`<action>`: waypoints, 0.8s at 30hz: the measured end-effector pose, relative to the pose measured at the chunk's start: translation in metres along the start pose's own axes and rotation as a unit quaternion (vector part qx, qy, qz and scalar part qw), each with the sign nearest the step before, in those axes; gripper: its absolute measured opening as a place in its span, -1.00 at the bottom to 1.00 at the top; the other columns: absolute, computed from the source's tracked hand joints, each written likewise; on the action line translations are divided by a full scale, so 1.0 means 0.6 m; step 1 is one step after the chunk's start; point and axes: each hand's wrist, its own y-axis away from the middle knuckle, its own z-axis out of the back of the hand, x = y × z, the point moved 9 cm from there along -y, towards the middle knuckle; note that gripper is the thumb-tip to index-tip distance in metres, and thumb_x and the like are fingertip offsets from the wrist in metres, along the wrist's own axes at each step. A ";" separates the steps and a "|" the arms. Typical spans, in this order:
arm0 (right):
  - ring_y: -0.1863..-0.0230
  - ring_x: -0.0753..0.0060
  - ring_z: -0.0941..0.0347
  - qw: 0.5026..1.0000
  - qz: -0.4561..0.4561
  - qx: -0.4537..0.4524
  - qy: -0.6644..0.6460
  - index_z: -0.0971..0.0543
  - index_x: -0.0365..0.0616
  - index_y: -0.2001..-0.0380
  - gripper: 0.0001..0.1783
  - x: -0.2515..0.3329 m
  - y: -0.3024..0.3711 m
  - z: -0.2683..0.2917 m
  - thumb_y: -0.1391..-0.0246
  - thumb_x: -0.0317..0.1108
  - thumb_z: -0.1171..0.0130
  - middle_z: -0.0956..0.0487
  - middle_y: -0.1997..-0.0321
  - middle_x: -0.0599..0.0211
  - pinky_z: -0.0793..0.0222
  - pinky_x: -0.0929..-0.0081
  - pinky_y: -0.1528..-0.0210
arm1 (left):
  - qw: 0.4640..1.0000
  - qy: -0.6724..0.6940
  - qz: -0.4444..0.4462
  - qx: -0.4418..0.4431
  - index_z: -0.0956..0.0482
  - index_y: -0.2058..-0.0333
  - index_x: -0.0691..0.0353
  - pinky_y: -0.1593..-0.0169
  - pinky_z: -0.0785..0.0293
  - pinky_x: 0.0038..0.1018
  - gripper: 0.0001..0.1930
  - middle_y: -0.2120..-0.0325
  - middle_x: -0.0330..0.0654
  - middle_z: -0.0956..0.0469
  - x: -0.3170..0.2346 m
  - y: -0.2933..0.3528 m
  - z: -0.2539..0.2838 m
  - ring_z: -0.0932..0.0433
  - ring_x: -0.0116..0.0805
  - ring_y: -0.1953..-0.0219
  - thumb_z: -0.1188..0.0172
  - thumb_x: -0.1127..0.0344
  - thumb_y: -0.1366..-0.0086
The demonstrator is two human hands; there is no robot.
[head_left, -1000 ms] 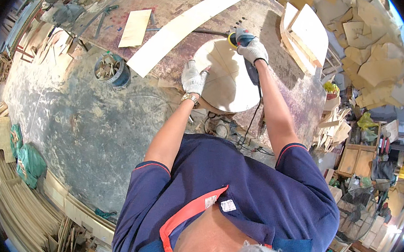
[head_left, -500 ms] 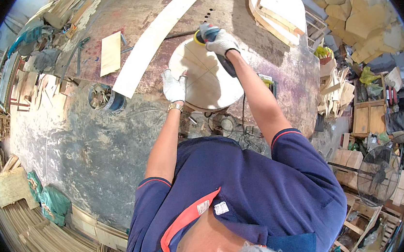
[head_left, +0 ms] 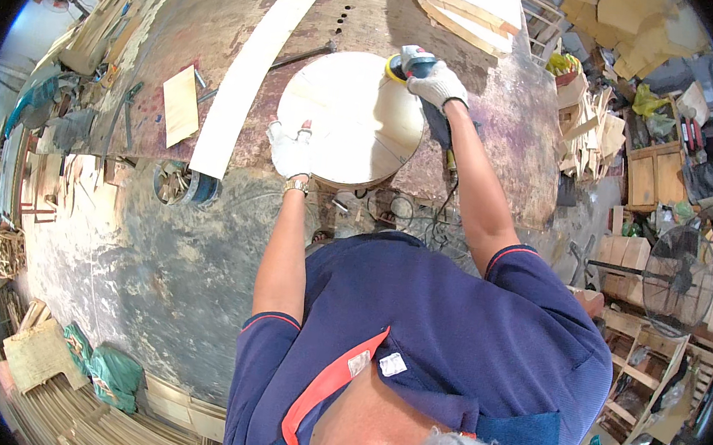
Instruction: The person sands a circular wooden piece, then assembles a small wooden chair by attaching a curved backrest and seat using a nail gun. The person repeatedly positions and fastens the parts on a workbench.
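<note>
A round pale wooden disc (head_left: 346, 110) lies near the front edge of the worktable. My right hand (head_left: 440, 86), in a white glove, is wrapped round a blue-grey power sander (head_left: 421, 64) with a yellow rim. The sander is at the disc's far right edge; its pad appears tilted, and I cannot tell how fully it touches the wood. My left hand (head_left: 291, 149), also gloved with bare fingertips showing, rests at the disc's near left edge, fingers apart. Below the right wrist the sander's dark bag and cord hang down.
A long pale strip (head_left: 255, 67) and a small wooden panel (head_left: 180, 107) lie left on the worktable (head_left: 501, 151). A curved wooden frame (head_left: 467, 14) sits at the far right. A bucket of scraps (head_left: 176, 184) stands by the front edge; a fan (head_left: 679, 279) stands right.
The sander in my right hand has moved right along the disc's far edge. My left hand stays at the near left edge. The view has shifted slightly.
</note>
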 end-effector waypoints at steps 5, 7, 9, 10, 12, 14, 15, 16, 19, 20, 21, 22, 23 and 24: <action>0.05 -0.06 -0.69 0.989 0.069 -0.083 -0.104 -0.70 -0.09 0.02 -0.39 -0.126 0.064 0.051 0.07 0.08 -0.39 -0.74 0.09 -0.02 -0.56 0.19 0.00 | 1.000 -0.002 -0.012 -0.001 -0.20 -0.42 0.46 -0.47 -0.22 -0.11 0.01 -0.38 0.31 -0.31 -0.003 -0.003 0.002 -0.24 0.24 -0.45 -0.41 -0.16 -0.25; 0.08 0.17 -0.69 0.983 -0.017 -0.085 -0.165 -0.70 -0.08 0.01 -0.44 -0.233 0.096 0.046 -0.02 0.06 -0.39 -0.74 0.09 0.10 -0.52 0.25 0.00 | 1.000 -0.003 -0.008 0.000 -0.22 -0.41 0.47 -0.46 -0.23 -0.09 0.00 -0.36 0.34 -0.33 0.005 -0.003 0.001 -0.26 0.26 -0.43 -0.41 -0.15 -0.26; 0.07 0.34 -0.65 0.945 -0.062 -0.125 -0.297 -0.72 -0.05 0.01 -0.52 -0.334 0.142 0.024 -0.09 0.00 -0.38 -0.74 0.10 0.24 -0.48 0.38 -0.01 | 1.000 -0.006 -0.013 -0.003 -0.24 -0.40 0.48 -0.46 -0.23 -0.09 -0.01 -0.33 0.36 -0.35 0.012 -0.006 0.000 -0.29 0.26 -0.41 -0.43 -0.14 -0.25; 0.10 0.44 -0.60 0.902 -0.087 -0.120 -0.405 -0.70 -0.01 -0.02 -0.55 -0.385 0.165 -0.001 -0.11 -0.07 -0.40 -0.70 0.16 0.41 -0.45 0.44 0.00 | 1.000 -0.015 -0.006 0.002 -0.25 -0.40 0.48 -0.45 -0.23 -0.09 -0.02 -0.32 0.36 -0.36 0.018 -0.007 -0.002 -0.30 0.26 -0.40 -0.43 -0.13 -0.25; 0.33 0.51 -0.57 0.831 -0.165 -0.079 -0.526 -0.65 0.00 0.10 -0.68 -0.480 0.215 -0.055 -0.17 -0.09 -0.39 -0.63 0.29 0.42 -0.49 0.47 0.24 | 1.000 0.030 -0.008 -0.001 -0.26 -0.39 0.50 -0.44 -0.25 -0.10 -0.02 -0.31 0.36 -0.38 0.023 -0.009 -0.003 -0.33 0.25 -0.38 -0.45 -0.11 -0.24; 0.41 0.42 -0.53 0.706 -0.181 -0.025 -0.684 -0.55 -0.09 0.03 -0.54 -0.537 0.265 -0.113 -0.22 0.01 -0.38 -0.56 0.35 0.35 -0.59 0.34 0.22 | 1.000 0.020 -0.002 -0.015 -0.25 -0.39 0.52 -0.41 -0.30 -0.14 0.00 -0.28 0.35 -0.41 0.025 -0.009 0.002 -0.40 0.21 -0.33 -0.49 -0.08 -0.22; 0.35 0.39 -0.52 0.648 -0.164 -0.023 -0.744 -0.49 -0.15 -0.07 -0.44 -0.556 0.285 -0.128 -0.25 0.04 -0.34 -0.53 0.31 0.30 -0.63 0.28 0.14 | 0.999 0.040 -0.006 -0.021 -0.25 -0.39 0.53 -0.40 -0.31 -0.15 -0.01 -0.27 0.34 -0.42 0.023 -0.009 0.006 -0.42 0.19 -0.32 -0.49 -0.06 -0.22; 0.31 0.38 -0.51 0.563 -0.121 0.012 -0.818 -0.43 -0.20 -0.12 -0.39 -0.555 0.287 -0.144 -0.25 0.03 -0.35 -0.50 0.27 0.27 -0.62 0.26 0.10 | 0.998 0.053 -0.001 -0.018 -0.25 -0.39 0.53 -0.39 -0.32 -0.17 -0.01 -0.27 0.33 -0.43 0.022 -0.009 0.008 -0.43 0.16 -0.30 -0.50 -0.04 -0.22; 0.21 0.33 -0.49 0.284 -0.037 0.090 -0.954 -0.31 -0.31 -0.18 -0.27 -0.549 0.297 -0.162 -0.24 0.00 -0.39 -0.41 0.15 0.21 -0.61 0.24 0.00 | 0.996 0.084 0.010 0.004 -0.20 -0.41 0.54 -0.37 -0.34 -0.23 -0.03 -0.26 0.25 -0.45 0.012 -0.009 0.008 -0.47 0.01 -0.26 -0.52 0.08 -0.24; 0.19 0.31 -0.49 0.205 -0.013 0.115 -0.972 -0.30 -0.33 -0.15 -0.26 -0.542 0.284 -0.161 -0.22 -0.01 -0.41 -0.38 0.13 0.21 -0.60 0.25 -0.03 | 0.996 0.084 0.019 0.008 -0.19 -0.42 0.54 -0.37 -0.34 -0.24 -0.03 -0.26 0.24 -0.46 0.012 -0.008 0.010 -0.47 -0.01 -0.26 -0.52 0.10 -0.25; 0.17 0.28 -0.49 0.115 0.045 0.157 -0.980 -0.29 -0.35 -0.12 -0.26 -0.527 0.273 -0.146 -0.21 -0.02 -0.43 -0.35 0.11 0.20 -0.60 0.26 -0.05 | 0.997 0.077 0.017 0.009 -0.17 -0.42 0.54 -0.37 -0.34 -0.24 -0.04 -0.26 0.22 -0.46 0.008 -0.008 0.012 -0.47 -0.03 -0.26 -0.52 0.12 -0.26; 0.17 0.29 -0.49 0.053 0.077 0.200 -0.975 -0.25 -0.41 -0.16 -0.23 -0.512 0.261 -0.139 -0.20 -0.09 -0.44 -0.31 0.12 0.26 -0.55 0.28 -0.14 | 0.993 0.106 0.040 0.031 -0.16 -0.42 0.53 -0.37 -0.33 -0.25 -0.04 -0.29 0.21 -0.44 0.013 -0.007 0.008 -0.46 -0.04 -0.26 -0.51 0.13 -0.27; 0.16 0.30 -0.49 -0.020 0.074 0.182 -0.980 -0.21 -0.45 -0.26 -0.16 -0.508 0.254 -0.148 -0.21 -0.09 -0.40 -0.32 0.11 0.25 -0.55 0.29 -0.11 | 0.997 0.063 0.048 0.023 -0.17 -0.41 0.53 -0.36 -0.34 -0.25 -0.05 -0.29 0.23 -0.42 0.015 -0.009 0.011 -0.45 -0.03 -0.26 -0.51 0.12 -0.27; 0.15 0.32 -0.49 -0.027 0.093 0.219 -0.971 -0.22 -0.45 -0.27 -0.17 -0.498 0.247 -0.138 -0.22 -0.09 -0.38 -0.34 0.11 0.24 -0.56 0.29 -0.09 | 0.998 0.057 0.024 0.019 -0.17 -0.41 0.53 -0.36 -0.34 -0.25 -0.04 -0.31 0.23 -0.40 0.009 -0.009 0.015 -0.45 -0.03 -0.27 -0.51 0.10 -0.27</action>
